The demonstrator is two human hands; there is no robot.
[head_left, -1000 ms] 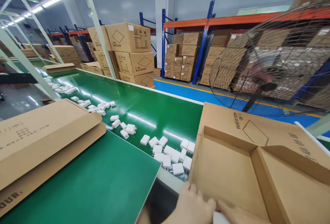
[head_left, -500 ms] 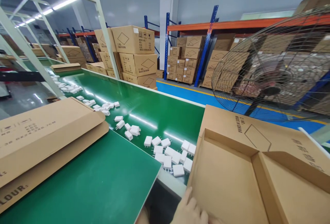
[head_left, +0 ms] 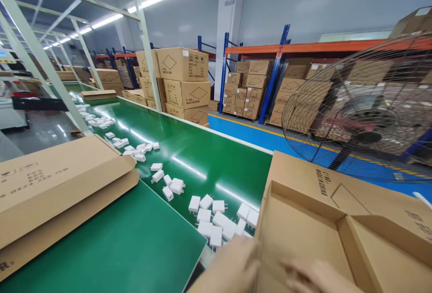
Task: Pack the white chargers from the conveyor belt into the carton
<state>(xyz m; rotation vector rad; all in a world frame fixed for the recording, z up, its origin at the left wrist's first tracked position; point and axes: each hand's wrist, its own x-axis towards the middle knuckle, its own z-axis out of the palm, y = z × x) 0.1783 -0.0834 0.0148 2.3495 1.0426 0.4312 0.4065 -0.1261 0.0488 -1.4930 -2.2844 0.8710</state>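
Observation:
My left hand [head_left: 232,263], blurred by motion, is at the near left edge of an open cardboard box [head_left: 303,221]. It covers some of the white plug chargers [head_left: 216,236] lying loose on the green conveyor belt [head_left: 232,155]. Whether its fingers hold anything is not visible. Low in the frame, my right hand [head_left: 313,277] is over the near part of the box, its fingers pointing left and also smeared. The visible part of the box's inside is bare cardboard with a raised fold or divider across it.
A folded carton [head_left: 64,171] lies on the green side table [head_left: 111,239] at left. Beyond the belt stand stacked cartons [head_left: 187,95] and a blue-and-orange rack [head_left: 256,50]. A large wire-caged fan [head_left: 337,117] stands behind the box. White frame posts [head_left: 145,36] rise beside the belt.
My left hand has moved up and slightly left, over the nearest chargers. My right hand has come into clear view over the box. The camera has tilted slightly, shifting the scene downward.

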